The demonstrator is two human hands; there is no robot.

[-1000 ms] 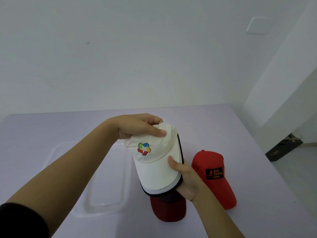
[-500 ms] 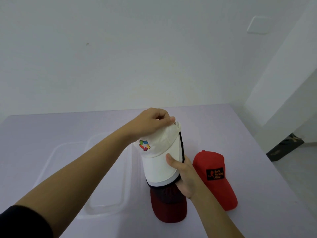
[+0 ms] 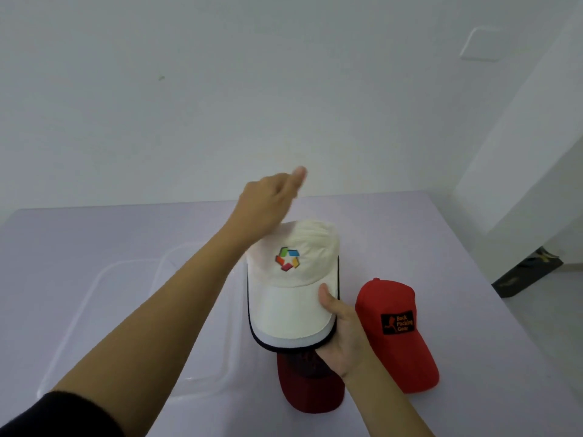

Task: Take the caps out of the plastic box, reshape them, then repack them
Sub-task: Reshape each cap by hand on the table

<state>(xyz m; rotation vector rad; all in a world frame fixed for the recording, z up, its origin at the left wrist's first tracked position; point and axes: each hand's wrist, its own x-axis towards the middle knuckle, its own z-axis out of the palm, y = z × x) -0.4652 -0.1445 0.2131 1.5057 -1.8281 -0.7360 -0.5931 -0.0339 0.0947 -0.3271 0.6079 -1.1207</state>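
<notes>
A white cap (image 3: 293,279) with a coloured logo and a dark-edged brim is held above the table. My right hand (image 3: 342,335) grips the right side of its brim, thumb on top. My left hand (image 3: 268,206) hovers blurred just above and behind the crown, fingers loosely curled, holding nothing. Under the white cap a dark red cap (image 3: 307,384) lies on the table, mostly hidden. A bright red cap (image 3: 396,329) with a black patch lies to the right. The clear plastic box (image 3: 104,310) sits empty at the left.
The lilac table (image 3: 410,234) ends at a white wall behind. Its right edge drops to a grey floor (image 3: 549,313), where a dark object lies by the wall corner.
My left hand has let go of the white cap's crown and lifted up and away. The cap's crown now looks rounder, and the cap has tipped back to show its front.
</notes>
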